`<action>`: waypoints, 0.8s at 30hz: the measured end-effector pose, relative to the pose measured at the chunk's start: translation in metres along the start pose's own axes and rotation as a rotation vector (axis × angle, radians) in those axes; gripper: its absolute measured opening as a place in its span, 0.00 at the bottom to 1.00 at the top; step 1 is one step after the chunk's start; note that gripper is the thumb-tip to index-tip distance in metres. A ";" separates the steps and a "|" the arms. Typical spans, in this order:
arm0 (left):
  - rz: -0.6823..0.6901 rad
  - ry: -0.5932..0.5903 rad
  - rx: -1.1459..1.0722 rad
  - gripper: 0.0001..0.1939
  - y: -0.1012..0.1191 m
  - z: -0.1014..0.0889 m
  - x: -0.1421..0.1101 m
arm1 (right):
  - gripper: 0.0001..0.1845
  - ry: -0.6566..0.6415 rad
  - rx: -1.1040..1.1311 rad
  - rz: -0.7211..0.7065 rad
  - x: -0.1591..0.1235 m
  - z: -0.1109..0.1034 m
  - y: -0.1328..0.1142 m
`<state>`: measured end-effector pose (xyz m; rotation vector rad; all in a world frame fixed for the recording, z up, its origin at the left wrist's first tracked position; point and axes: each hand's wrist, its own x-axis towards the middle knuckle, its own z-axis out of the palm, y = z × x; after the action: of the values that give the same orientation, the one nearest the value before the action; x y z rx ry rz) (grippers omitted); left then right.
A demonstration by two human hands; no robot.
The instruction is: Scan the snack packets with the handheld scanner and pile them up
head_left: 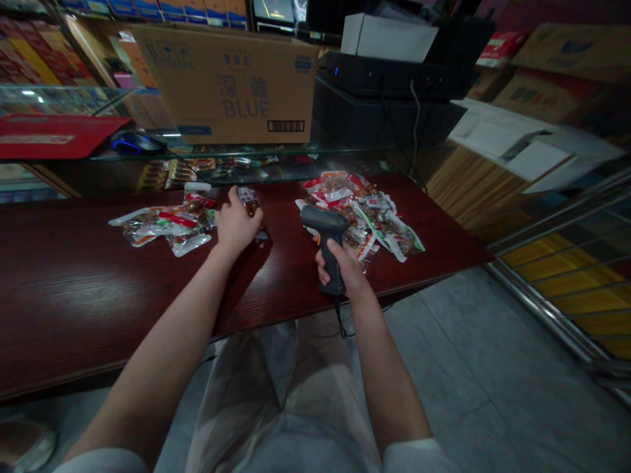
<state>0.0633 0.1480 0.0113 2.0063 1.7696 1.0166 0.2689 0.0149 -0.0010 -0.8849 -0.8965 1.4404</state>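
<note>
My right hand [340, 266] is wrapped round the handle of a black barcode scanner [326, 226], held above the table's front part with its head pointing left. My left hand [237, 223] grips a small clear snack packet [249, 199] with brown contents, just above the dark red table [73, 263]. Left of that hand lies a loose group of snack packets [165, 223] in clear, red and white wrapping. A larger heap of similar packets [389, 220] spreads behind and to the right of the scanner, which partly covers it.
Behind the table, a big cardboard box [236, 92] stands on a glass counter, with a computer mouse [135, 142] and a red mat [54, 135] to its left. Black equipment [389, 75] is at right. The scanner's cable [340, 318] hangs over the table's front edge. A metal rack [557, 322] stands at right.
</note>
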 end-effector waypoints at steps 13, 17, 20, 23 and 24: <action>0.171 -0.111 0.579 0.31 -0.019 -0.004 -0.005 | 0.23 0.058 0.109 -0.148 -0.001 -0.010 -0.012; 0.192 -0.027 0.559 0.31 -0.018 -0.005 -0.006 | 0.25 0.084 0.096 -0.153 -0.006 -0.037 -0.029; 0.291 -0.047 0.439 0.28 0.000 0.000 -0.008 | 0.27 0.108 0.086 -0.139 -0.012 -0.061 -0.039; 0.323 -0.198 0.195 0.26 0.030 0.015 -0.012 | 0.26 0.162 0.104 -0.160 -0.016 -0.079 -0.043; 0.323 -0.239 0.116 0.25 0.042 0.021 -0.013 | 0.25 0.181 0.112 -0.173 -0.016 -0.082 -0.042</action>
<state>0.1088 0.1317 0.0181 2.4272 1.4424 0.7302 0.3621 0.0036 0.0029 -0.8197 -0.7311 1.2282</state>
